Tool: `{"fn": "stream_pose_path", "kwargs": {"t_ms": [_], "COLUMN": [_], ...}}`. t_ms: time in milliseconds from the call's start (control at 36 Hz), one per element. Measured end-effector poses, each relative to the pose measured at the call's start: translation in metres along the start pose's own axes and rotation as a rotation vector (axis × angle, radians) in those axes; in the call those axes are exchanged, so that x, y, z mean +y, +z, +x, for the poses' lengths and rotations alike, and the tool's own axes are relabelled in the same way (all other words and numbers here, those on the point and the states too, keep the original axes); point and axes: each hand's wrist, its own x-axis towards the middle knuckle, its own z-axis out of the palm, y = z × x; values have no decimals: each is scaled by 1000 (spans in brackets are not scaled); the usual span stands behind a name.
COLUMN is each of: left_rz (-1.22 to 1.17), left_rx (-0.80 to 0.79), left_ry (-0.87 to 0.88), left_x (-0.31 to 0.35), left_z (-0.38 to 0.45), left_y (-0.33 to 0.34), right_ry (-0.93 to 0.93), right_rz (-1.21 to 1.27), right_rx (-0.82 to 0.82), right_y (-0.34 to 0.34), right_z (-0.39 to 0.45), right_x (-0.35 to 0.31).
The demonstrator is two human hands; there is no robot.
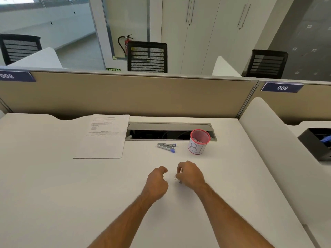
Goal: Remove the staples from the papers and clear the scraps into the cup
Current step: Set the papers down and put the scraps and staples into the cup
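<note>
White desk surface fills the view, seen from a camera on a person's head. Take the cup as the landmark: a small white cup with a red rim, upright, at the back of the desk beside an open cable tray.

Just left of the cup lies a metal staple remover with blue tips, its long axis running left to right, blue end toward the cup. Farther left, well apart, sits a stack of papers, flat, long edge running away from the viewer.

Nearer than the cup, both bare hands rest low over the desk. The left hand is loosely curled and seems to hold nothing. The right hand is curled, fingertips pinched; whether it grips anything cannot be told. Between them lie tiny scraps, probably pulled staples: light, stiff, sharp-ended, easily flicked away. They are best pinched by fingertip or swept to the desk edge.
</note>
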Motion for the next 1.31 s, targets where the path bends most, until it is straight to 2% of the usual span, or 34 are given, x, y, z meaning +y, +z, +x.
{"fn": "stream_pose_path", "kwargs": {"t_ms": [83, 222, 361, 583, 1056, 1306], "left_rz": [-18, -52, -71, -138, -274, -374], "left_rx": [-18, -44, -79, -246, -187, -194], "left_ry": [-25, -54, -48, -59, -173, -228], "left_x": [1, 4, 3, 7, 11, 9], "left_z": [2, 2, 1, 7, 19, 24], "left_y": [3, 9, 11, 15, 23, 25], "right_ry": [76, 98, 55, -15, -36, 65], "right_rz": [57, 24, 86, 93, 123, 344], "right_rx": [-14, -186, -78, -20, 18, 43], "right_y": [-3, 2, 14, 21, 23, 22], "right_z": [1, -9, -9, -1, 3, -1], "right_x": [10, 19, 14, 4, -5, 0]}}
